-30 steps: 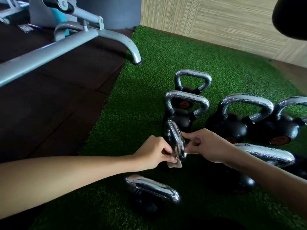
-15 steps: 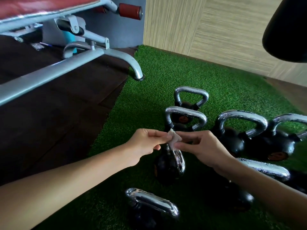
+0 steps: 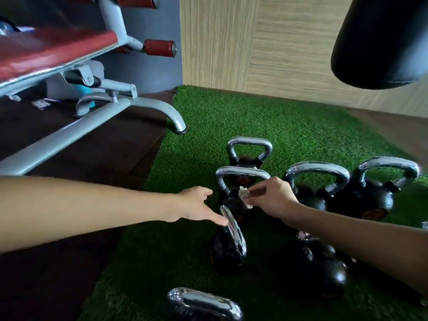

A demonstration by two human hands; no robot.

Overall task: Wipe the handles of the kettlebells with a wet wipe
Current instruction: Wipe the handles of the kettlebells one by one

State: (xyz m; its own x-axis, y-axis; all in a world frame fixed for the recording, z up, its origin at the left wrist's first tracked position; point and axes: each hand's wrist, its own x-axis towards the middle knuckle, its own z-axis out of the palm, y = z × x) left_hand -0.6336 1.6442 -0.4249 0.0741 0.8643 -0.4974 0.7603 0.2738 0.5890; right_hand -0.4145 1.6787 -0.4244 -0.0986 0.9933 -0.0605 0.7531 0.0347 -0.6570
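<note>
Several black kettlebells with chrome handles stand on the green turf [image 3: 231, 117]. The nearest middle kettlebell [image 3: 228, 246] has its handle edge-on to me. My left hand [image 3: 196, 205] is open, its fingers stretched out and a fingertip touching the top of that handle. My right hand [image 3: 271, 195] pinches a small crumpled white wet wipe [image 3: 244, 195] just in front of the second kettlebell's handle [image 3: 242, 173]. Behind stands another kettlebell [image 3: 249, 151], and two larger ones [image 3: 317, 181] [image 3: 384, 181] stand to the right.
A grey-framed weight bench with a red pad [image 3: 53, 49] stands on the dark rubber floor at left, its curved foot [image 3: 178, 123] at the turf's edge. A black punching bag [image 3: 379, 40] hangs at upper right. Another kettlebell handle [image 3: 203, 304] lies at the bottom.
My left hand let go of the wipe and dropped, open, to the near kettlebell's handle. My right hand now holds the wipe alone. The camera has tilted upward.
</note>
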